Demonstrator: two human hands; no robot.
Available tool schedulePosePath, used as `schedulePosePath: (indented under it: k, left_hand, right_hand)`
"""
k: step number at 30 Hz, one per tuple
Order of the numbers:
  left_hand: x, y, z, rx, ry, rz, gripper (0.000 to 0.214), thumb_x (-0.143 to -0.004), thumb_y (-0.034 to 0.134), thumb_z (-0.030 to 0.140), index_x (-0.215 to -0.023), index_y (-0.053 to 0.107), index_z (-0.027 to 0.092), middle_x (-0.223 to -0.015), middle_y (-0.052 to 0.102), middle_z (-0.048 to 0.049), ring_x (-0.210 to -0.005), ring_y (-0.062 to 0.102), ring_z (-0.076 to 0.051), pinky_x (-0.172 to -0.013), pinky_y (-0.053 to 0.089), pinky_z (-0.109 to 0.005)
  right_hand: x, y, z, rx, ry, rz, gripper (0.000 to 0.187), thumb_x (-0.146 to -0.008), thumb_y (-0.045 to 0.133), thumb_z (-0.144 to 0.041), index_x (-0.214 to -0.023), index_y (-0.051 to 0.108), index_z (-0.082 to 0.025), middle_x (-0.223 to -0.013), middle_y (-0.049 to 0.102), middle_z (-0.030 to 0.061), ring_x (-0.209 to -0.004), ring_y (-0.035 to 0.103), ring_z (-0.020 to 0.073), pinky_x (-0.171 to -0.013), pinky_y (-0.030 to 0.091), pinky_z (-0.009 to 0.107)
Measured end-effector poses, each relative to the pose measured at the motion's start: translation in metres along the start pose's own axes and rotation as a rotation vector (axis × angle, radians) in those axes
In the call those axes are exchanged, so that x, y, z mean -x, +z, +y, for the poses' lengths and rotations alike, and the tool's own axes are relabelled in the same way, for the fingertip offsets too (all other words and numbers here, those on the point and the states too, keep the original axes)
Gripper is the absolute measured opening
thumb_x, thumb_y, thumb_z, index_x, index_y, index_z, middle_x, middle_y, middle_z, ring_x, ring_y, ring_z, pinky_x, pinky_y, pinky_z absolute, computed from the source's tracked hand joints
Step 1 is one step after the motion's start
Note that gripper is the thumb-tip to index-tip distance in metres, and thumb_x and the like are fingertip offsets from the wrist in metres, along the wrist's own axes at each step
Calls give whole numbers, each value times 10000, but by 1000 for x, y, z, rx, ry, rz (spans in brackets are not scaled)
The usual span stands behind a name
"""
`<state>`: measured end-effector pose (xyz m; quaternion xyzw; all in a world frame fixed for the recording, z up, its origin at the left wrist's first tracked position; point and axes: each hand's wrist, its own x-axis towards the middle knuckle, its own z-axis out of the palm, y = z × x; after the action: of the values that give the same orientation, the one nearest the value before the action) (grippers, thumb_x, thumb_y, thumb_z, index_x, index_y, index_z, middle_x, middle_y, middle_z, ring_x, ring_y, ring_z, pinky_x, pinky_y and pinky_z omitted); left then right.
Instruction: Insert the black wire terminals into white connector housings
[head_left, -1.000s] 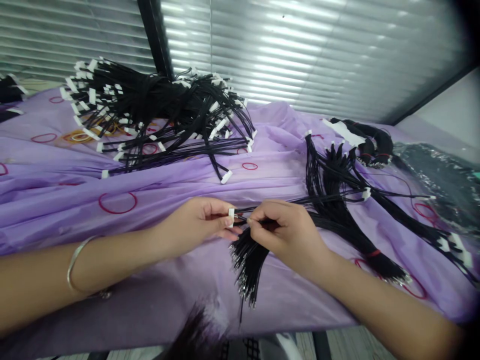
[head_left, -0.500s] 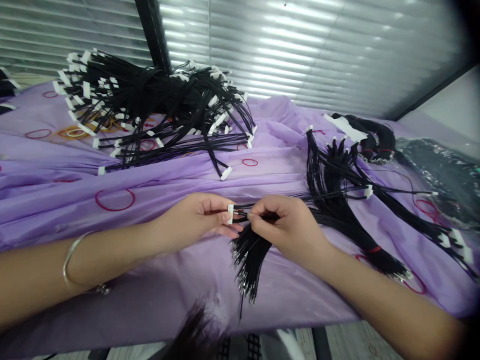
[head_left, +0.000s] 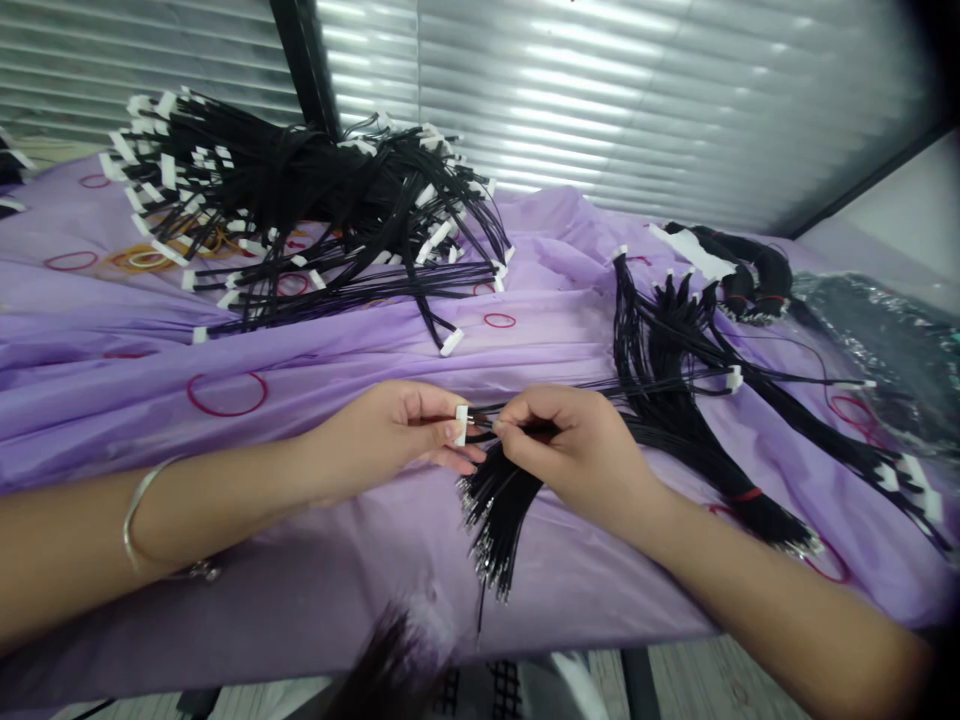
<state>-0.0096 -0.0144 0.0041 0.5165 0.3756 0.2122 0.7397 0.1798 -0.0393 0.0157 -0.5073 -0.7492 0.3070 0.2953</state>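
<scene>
My left hand point(head_left: 390, 440) pinches a small white connector point(head_left: 461, 425) between thumb and fingers. My right hand point(head_left: 577, 450) is closed on thin black wires point(head_left: 525, 430) whose ends meet that connector. Under my right hand a bundle of loose black wires point(head_left: 495, 510) with metal tips fans out toward the table's near edge. Both hands hover just over the purple cloth point(head_left: 300, 560).
A big heap of finished black wires with white connectors point(head_left: 300, 220) lies at the back left. More wire bundles point(head_left: 675, 370) tied with red bands spread at the right, beside a plastic bag point(head_left: 885, 350). Window blinds point(head_left: 600, 100) stand behind.
The hands have barely moved; the view has shifted slightly, and the fingers keep working at the connector.
</scene>
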Motion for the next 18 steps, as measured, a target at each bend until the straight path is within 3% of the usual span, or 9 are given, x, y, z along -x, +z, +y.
schedulePosePath:
  k: [7, 18]
  left_hand:
    - [-1, -2, -2, 106, -27, -41, 101, -824, 570, 152, -820, 670, 147, -817, 709, -28, -805, 663, -126, -795, 517, -247]
    - [0, 1, 4, 45, -54, -29, 140, -829, 538, 112, -806, 672, 144, -791, 712, -18, -729, 664, -103, -761, 521, -229]
  right_hand:
    - [0, -2, -3, -33, 52, -27, 117, -709, 540, -114, -610, 592, -145, -559, 554, -35, -526, 461, 69, -502, 352, 181]
    - [1, -5, -1, -57, 32, -65, 112, -711, 550, -104, -616, 600, -136, -547, 539, -43, -512, 435, 51, -483, 339, 169]
